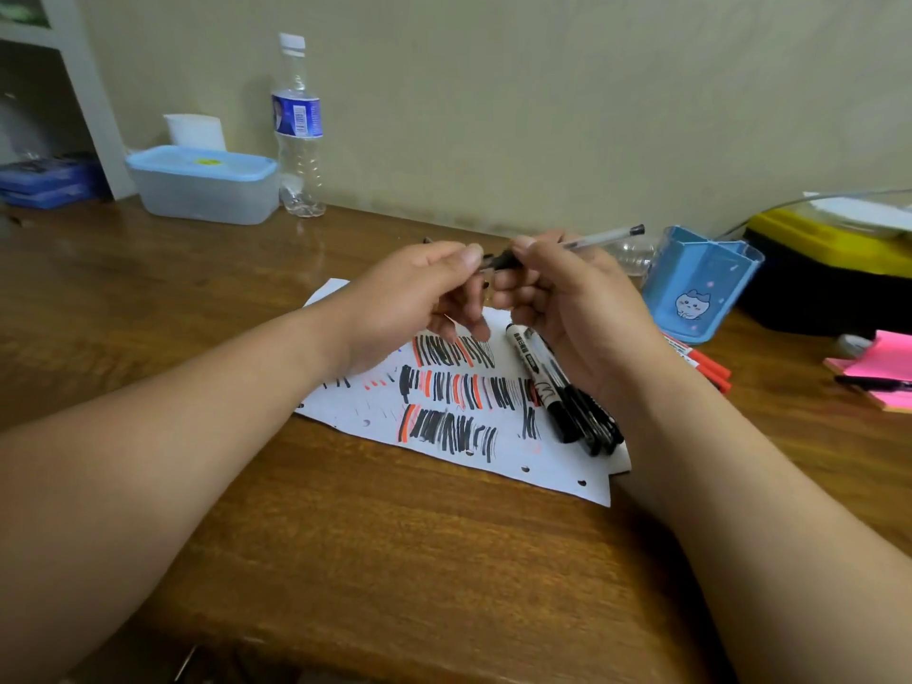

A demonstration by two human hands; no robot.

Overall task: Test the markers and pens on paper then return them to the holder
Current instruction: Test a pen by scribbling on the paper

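Note:
My left hand [429, 288] and my right hand [567, 298] meet above the paper [375, 412], both pinching a clear pen [602, 237] with a black cap end that sticks out to the right. The left fingers grip the dark front part, possibly its cap. The white paper is covered with black and red test strokes. Several black markers [567, 402] lie on its right side, under my right wrist. Red markers [705, 362] lie on the table beside the blue pen holder [691, 283], which looks empty.
A water bottle [298, 125] and a lidded plastic box [205, 182] stand at the back left. A yellow and black case [829, 259] sits at the right, with pink sticky notes [883, 362] and a dark pen in front of it.

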